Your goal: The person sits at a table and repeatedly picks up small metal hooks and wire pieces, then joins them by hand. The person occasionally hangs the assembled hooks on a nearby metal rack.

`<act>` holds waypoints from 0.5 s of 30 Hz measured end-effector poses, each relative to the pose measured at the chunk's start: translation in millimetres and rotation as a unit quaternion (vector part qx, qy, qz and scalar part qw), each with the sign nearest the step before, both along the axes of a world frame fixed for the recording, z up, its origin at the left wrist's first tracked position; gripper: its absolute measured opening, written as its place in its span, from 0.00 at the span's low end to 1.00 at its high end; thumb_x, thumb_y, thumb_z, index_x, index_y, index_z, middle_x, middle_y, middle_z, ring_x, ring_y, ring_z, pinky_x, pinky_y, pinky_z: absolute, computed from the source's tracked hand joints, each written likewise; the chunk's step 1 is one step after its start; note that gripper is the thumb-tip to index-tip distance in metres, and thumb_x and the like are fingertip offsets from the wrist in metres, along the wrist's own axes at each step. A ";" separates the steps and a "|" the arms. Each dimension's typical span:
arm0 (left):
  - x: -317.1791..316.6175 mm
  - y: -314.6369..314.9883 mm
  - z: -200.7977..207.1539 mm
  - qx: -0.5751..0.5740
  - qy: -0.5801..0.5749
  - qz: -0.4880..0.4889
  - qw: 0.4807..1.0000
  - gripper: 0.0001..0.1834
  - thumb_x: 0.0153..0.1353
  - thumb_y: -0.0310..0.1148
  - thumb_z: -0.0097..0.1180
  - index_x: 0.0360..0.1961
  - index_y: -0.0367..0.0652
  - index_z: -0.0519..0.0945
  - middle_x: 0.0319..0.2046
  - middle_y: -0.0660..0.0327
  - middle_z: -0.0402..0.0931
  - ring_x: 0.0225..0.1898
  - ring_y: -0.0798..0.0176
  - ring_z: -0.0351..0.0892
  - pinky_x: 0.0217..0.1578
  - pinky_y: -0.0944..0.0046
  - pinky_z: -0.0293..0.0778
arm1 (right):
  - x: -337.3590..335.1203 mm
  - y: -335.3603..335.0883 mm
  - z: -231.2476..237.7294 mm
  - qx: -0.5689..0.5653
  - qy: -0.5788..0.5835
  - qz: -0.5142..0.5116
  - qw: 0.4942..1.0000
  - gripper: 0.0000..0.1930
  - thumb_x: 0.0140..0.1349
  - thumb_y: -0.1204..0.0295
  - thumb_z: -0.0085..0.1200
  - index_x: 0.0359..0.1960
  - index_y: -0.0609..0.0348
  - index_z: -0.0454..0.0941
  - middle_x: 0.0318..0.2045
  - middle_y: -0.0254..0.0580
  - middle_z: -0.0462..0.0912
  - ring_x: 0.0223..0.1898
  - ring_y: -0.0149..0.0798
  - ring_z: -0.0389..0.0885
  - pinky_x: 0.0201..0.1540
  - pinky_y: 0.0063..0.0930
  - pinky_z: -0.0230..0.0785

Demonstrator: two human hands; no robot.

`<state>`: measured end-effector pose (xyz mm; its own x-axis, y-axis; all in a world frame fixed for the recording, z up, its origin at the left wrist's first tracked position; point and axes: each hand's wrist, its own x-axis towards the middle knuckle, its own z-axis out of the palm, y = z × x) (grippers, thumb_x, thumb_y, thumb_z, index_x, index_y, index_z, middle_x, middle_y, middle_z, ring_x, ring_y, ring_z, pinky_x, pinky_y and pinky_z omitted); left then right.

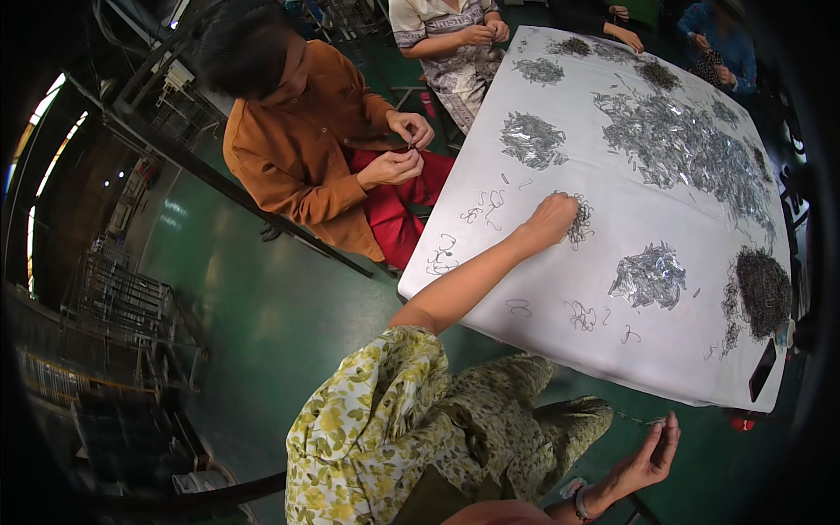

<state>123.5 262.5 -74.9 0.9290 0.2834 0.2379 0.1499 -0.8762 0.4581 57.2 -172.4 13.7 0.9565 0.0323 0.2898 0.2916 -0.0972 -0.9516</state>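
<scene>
My left hand (553, 220) reaches over the white table, its fingers curled down into a small heap of bent wire hooks (579, 224). Whatever lies between those fingertips is hidden. Off the near edge of the table, my right hand (649, 457) is raised with thumb and fingers pinched together. From the pinch a thin wire piece (632, 418) sticks out to the left; its exact shape is too fine to tell. Loose wire hooks (581, 316) lie near the front edge, and a pile of small clear plastic pieces (649, 276) sits to the right of my left hand.
The white table (490, 289) also bears a large spread of clear pieces (682, 144), a dark heap of wire (763, 293) and a phone-like dark slab (763, 371). A co-worker in an orange jacket (297, 149) sits at the left; others work along the far side.
</scene>
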 end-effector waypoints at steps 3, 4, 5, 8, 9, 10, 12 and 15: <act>3.4 -10.0 10.6 -0.007 0.001 0.034 0.999 0.07 0.61 0.27 0.51 0.35 0.32 0.76 0.34 0.44 0.78 0.40 0.42 0.78 0.39 0.51 0.73 | -0.3 0.7 -1.4 -0.004 0.003 -0.003 1.000 0.13 0.64 0.83 0.50 0.50 0.72 0.77 0.45 0.41 0.77 0.44 0.29 0.76 0.50 0.23 0.69; 1.6 -20.3 16.7 -0.019 -0.018 0.065 0.998 0.07 0.62 0.27 0.51 0.33 0.32 0.77 0.34 0.44 0.78 0.39 0.43 0.78 0.38 0.51 0.74 | -1.6 -0.4 -2.0 -0.009 0.004 0.001 1.000 0.13 0.64 0.83 0.50 0.50 0.72 0.77 0.45 0.41 0.77 0.44 0.29 0.75 0.50 0.23 0.69; 0.2 -26.4 21.4 -0.031 -0.037 0.097 0.994 0.07 0.62 0.27 0.52 0.32 0.32 0.78 0.33 0.45 0.79 0.39 0.43 0.79 0.38 0.52 0.74 | -2.9 -0.9 -2.1 -0.023 0.001 -0.001 1.000 0.13 0.64 0.83 0.50 0.50 0.72 0.77 0.45 0.41 0.77 0.44 0.29 0.75 0.50 0.22 0.69; 1.0 -29.1 27.6 -0.196 -0.086 0.007 0.977 0.09 0.62 0.29 0.54 0.30 0.33 0.80 0.30 0.47 0.79 0.34 0.47 0.80 0.37 0.54 0.75 | -5.7 -0.8 -0.5 -0.044 -0.008 -0.003 0.999 0.13 0.64 0.82 0.51 0.49 0.72 0.77 0.44 0.40 0.77 0.44 0.29 0.75 0.50 0.22 0.69; 3.0 -28.1 28.7 -0.216 -0.073 0.009 0.974 0.09 0.62 0.30 0.54 0.31 0.33 0.80 0.29 0.48 0.79 0.33 0.50 0.81 0.35 0.56 0.76 | -5.9 -0.4 -0.3 -0.035 -0.012 -0.001 0.999 0.12 0.64 0.82 0.51 0.49 0.72 0.77 0.44 0.40 0.77 0.43 0.29 0.75 0.50 0.22 0.69; 1.6 -27.0 28.4 -0.237 -0.057 0.013 0.970 0.09 0.62 0.30 0.55 0.32 0.33 0.81 0.29 0.49 0.80 0.32 0.52 0.81 0.34 0.57 0.76 | -6.9 -0.7 -1.0 -0.026 -0.012 0.004 1.000 0.12 0.64 0.82 0.51 0.49 0.72 0.77 0.44 0.40 0.77 0.43 0.29 0.75 0.50 0.22 0.69; -0.8 -25.6 23.6 -0.301 -0.012 0.028 0.953 0.10 0.62 0.31 0.55 0.33 0.32 0.81 0.27 0.51 0.80 0.30 0.57 0.81 0.30 0.60 0.77 | -6.8 -0.3 -2.0 -0.020 -0.013 0.008 1.000 0.12 0.64 0.82 0.51 0.49 0.72 0.77 0.44 0.41 0.77 0.43 0.29 0.75 0.49 0.21 0.69; 0.8 -26.1 7.8 -0.394 0.035 0.051 0.917 0.11 0.62 0.31 0.55 0.34 0.30 0.81 0.25 0.54 0.79 0.28 0.65 0.80 0.25 0.64 0.78 | -5.4 2.2 -3.5 -0.015 -0.014 0.005 1.000 0.12 0.64 0.82 0.52 0.49 0.72 0.77 0.44 0.41 0.77 0.43 0.29 0.75 0.49 0.22 0.69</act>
